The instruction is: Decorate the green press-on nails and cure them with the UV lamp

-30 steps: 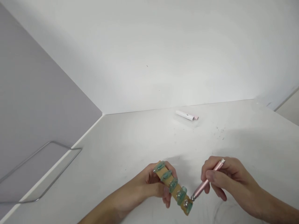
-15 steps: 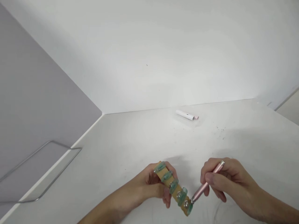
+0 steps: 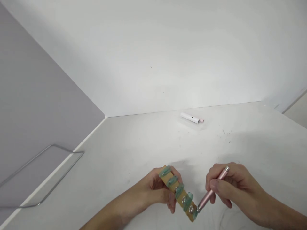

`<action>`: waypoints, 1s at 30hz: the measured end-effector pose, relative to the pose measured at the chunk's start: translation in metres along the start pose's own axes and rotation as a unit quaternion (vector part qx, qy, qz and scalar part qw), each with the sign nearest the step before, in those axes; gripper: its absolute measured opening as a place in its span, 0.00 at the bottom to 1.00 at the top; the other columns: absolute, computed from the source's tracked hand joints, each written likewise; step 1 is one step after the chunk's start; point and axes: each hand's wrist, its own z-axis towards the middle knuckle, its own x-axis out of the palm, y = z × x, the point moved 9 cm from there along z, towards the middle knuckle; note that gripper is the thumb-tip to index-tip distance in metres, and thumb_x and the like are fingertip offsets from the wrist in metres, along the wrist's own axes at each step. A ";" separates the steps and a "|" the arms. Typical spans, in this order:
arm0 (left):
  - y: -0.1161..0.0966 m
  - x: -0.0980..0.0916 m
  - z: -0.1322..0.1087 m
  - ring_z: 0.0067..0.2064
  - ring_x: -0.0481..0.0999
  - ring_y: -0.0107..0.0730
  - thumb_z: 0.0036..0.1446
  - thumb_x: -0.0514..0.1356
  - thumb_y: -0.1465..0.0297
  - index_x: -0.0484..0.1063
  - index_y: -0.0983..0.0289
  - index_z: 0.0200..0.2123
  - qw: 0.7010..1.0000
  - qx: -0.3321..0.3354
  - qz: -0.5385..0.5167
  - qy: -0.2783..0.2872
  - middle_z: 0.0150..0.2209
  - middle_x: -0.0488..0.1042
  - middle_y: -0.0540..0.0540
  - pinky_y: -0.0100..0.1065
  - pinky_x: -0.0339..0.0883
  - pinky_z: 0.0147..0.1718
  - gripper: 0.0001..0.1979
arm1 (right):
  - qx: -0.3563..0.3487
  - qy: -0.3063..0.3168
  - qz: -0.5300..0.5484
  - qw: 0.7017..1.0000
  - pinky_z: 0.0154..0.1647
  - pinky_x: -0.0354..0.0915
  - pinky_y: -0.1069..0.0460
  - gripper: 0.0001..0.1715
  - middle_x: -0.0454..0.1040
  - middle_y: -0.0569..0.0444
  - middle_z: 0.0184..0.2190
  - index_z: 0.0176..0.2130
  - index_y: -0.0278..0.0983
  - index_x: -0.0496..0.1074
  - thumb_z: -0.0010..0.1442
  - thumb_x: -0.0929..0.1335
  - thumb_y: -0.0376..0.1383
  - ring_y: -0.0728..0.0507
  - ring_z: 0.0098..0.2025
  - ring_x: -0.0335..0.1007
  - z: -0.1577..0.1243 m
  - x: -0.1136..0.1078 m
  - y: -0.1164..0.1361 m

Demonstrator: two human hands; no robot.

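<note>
Green pieces (image 3: 172, 180), five, line a tan strip (image 3: 180, 200) clasped in the left hand (image 3: 157, 190) above the table (image 3: 120, 140); the right hand (image 3: 232, 184) pinches a pink pen (image 3: 209, 194), tip at the lowest piece (image 3: 195, 215); work looks part-way, silver beads (image 3: 191, 209) showing by three, none by two.

Booth-like workspace: pale walls (image 3: 153, 41), white tabletop (image 3: 129, 143)

From the head, above and behind the left hand (image 3: 154, 193) and right hand (image 3: 233, 187), the scene was viewed forward and down at close range.
</note>
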 end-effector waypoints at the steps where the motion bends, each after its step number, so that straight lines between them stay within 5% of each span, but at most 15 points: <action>1: 0.000 0.000 0.000 0.29 0.76 0.33 0.52 0.69 0.74 0.76 0.67 0.40 1.000 -0.001 0.001 0.001 0.29 0.77 0.56 0.31 0.70 0.31 0.11 | -0.001 0.000 -0.002 1.000 0.21 0.53 0.54 0.15 0.76 0.54 0.23 0.28 0.37 0.73 0.65 0.67 0.39 0.51 0.20 0.55 0.000 0.000 0.000; 17: 0.001 -0.002 0.002 0.29 0.76 0.34 0.53 0.70 0.73 0.75 0.67 0.41 1.000 0.003 -0.003 -0.001 0.28 0.77 0.56 0.31 0.70 0.32 0.12 | -0.011 0.016 0.017 1.000 0.21 0.57 0.55 0.12 0.76 0.55 0.23 0.29 0.37 0.74 0.64 0.68 0.36 0.51 0.20 0.58 0.000 0.005 0.005; 26: 0.006 -0.002 -0.003 0.31 0.76 0.32 0.55 0.69 0.74 0.75 0.67 0.41 1.000 0.002 0.012 0.002 0.29 0.77 0.55 0.31 0.70 0.33 0.11 | -0.013 -0.068 0.000 0.998 0.20 0.56 0.54 0.14 0.72 0.55 0.22 0.26 0.37 0.74 0.63 0.67 0.36 0.50 0.21 0.60 0.001 -0.011 -0.007; 30: 0.007 0.000 -0.001 0.31 0.76 0.32 0.53 0.69 0.75 0.74 0.67 0.40 1.000 0.001 0.014 0.000 0.29 0.77 0.55 0.31 0.69 0.33 0.11 | 0.000 -0.060 -0.008 0.998 0.20 0.56 0.54 0.13 0.70 0.56 0.21 0.24 0.37 0.72 0.60 0.67 0.35 0.49 0.21 0.63 0.003 -0.011 -0.007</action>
